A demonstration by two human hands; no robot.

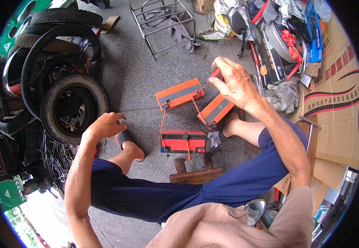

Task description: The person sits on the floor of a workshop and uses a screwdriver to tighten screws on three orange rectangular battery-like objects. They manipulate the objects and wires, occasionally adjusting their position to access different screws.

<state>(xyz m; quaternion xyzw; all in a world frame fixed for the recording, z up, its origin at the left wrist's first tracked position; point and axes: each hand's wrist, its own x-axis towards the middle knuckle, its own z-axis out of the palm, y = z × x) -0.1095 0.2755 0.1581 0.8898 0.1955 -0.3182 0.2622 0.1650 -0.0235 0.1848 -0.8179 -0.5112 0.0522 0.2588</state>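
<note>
Gripping a red-handled screwdriver (215,75), the R hand (239,84) had thumb & fingers clamped on its handle, over the R end of the upper orange batt. (179,94). Shaft slanted down-left to that batt.'s R terminal; tip contact couldn't be told. L hand (105,126) hung nr the dark slipper (124,136) on the L foot, beside a tyre (49,109); fingers were loosely bent & apart.

Three batts. noted on the grey floor (146,132), btwn the feet. Upper orange batt. lay angled, w/ grey stripe. Lower orange batt. (216,109), same pattern, lay to its R, steeper, partly hidden by R hand. Red-and-black batt. (183,141) lay closest to the person, just beyond a wooden stool (198,175). One orange lead (196,106) joined both orange units; another ran from upper unit's L terminal to the red-and-black. Metal rack (156,53) stood at far side; printed cardboard (334,111) at R.
</note>
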